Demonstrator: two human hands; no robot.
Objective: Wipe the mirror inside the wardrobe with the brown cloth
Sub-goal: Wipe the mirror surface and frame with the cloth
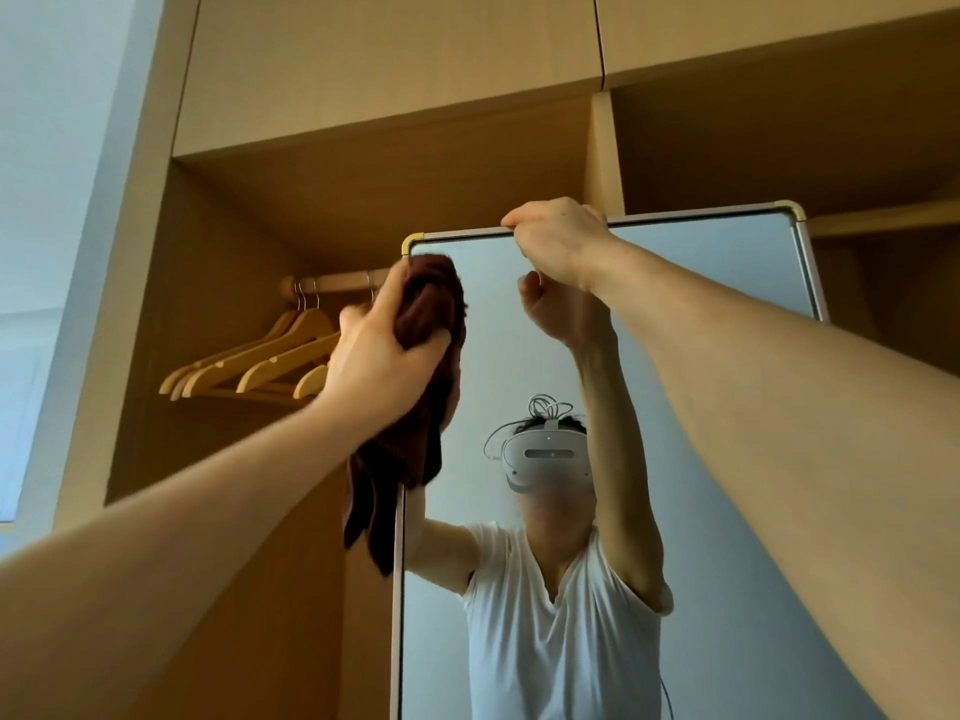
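Mirror [701,407] bottom beyond frame edge

Brown cloth [428,324] against mirror [727,283]

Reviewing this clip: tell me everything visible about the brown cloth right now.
The brown cloth is dark reddish brown with a soft, plush, towel-like look. It is bunched up in the left hand, whose fingers wrap around its upper part. The top of the bundle sits at the upper left corner of the mirror, apparently pressed against the glass. The loose ends hang down in folds below the hand, draping over the mirror's left frame edge. The right hand does not touch it.
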